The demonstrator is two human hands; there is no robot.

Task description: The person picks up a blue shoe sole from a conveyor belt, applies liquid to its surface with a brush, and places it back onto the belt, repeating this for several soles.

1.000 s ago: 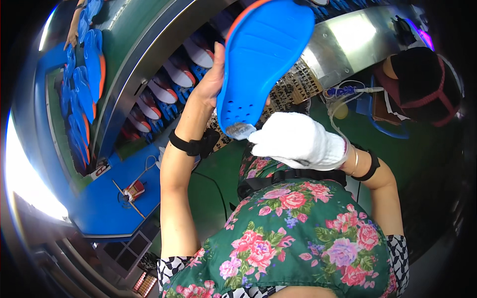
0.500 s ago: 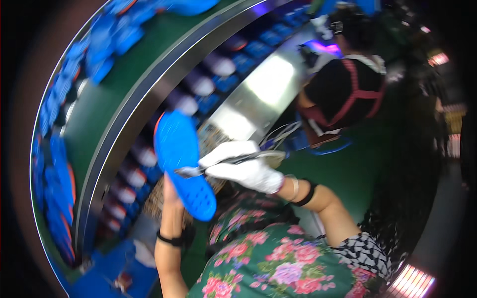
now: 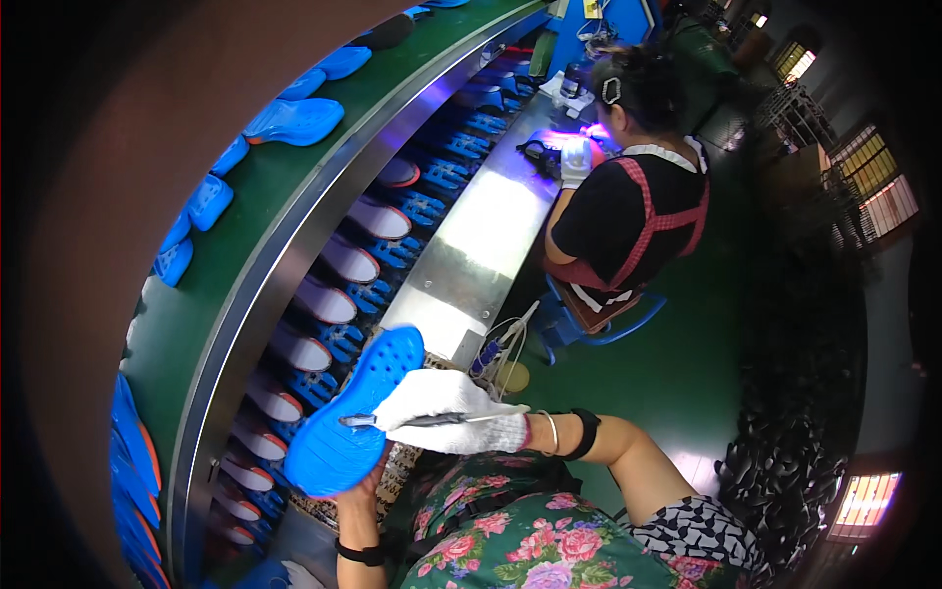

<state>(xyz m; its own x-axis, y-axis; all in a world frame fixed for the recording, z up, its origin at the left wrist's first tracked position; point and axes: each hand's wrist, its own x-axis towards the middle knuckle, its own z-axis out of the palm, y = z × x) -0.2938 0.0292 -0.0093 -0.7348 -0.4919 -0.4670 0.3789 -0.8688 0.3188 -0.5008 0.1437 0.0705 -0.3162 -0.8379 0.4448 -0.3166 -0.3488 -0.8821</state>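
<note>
One held sole [image 3: 339,447], one brush [image 3: 437,420], one co-worker [image 3: 618,211]

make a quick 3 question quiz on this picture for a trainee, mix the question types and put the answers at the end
1. Multiple choice: what does the right hand hold at the blue sole?
a) scissors
b) a slim brush-like tool
c) a spray bottle

2. True or false: the left hand wears a white glove.

3. Fill in with "nearer to" or "farther from": the small holes are at the end of the blue sole that is ____ the left hand.

Key:
1. b
2. False; the left hand is bare, and the right one is gloved.
3. farther from
</note>
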